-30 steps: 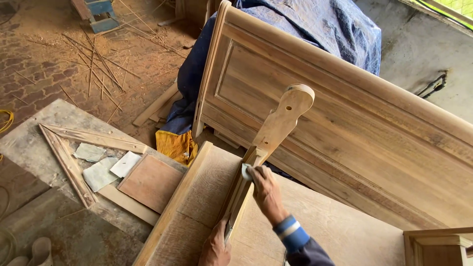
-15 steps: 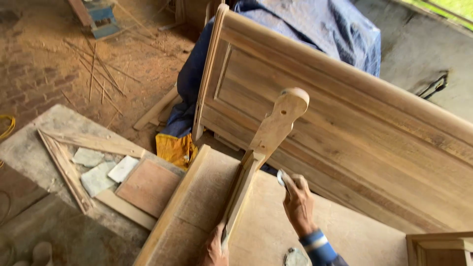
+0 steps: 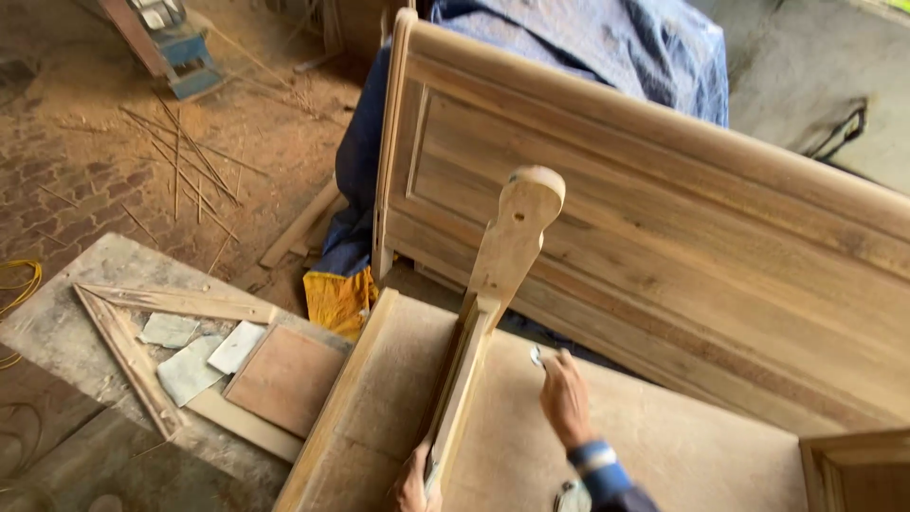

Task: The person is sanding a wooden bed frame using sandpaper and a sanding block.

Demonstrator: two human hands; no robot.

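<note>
Standing on edge on the bench, carved wood piece held only by left hand grip at base, right hand off it pinching sandpaper — could tip/slip w/ one-hand support.

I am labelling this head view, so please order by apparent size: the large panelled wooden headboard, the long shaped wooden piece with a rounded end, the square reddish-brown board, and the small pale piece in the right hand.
1. Large panelled wooden headboard
2. Long shaped wooden piece with a rounded end
3. Square reddish-brown board
4. Small pale piece in the right hand
</note>
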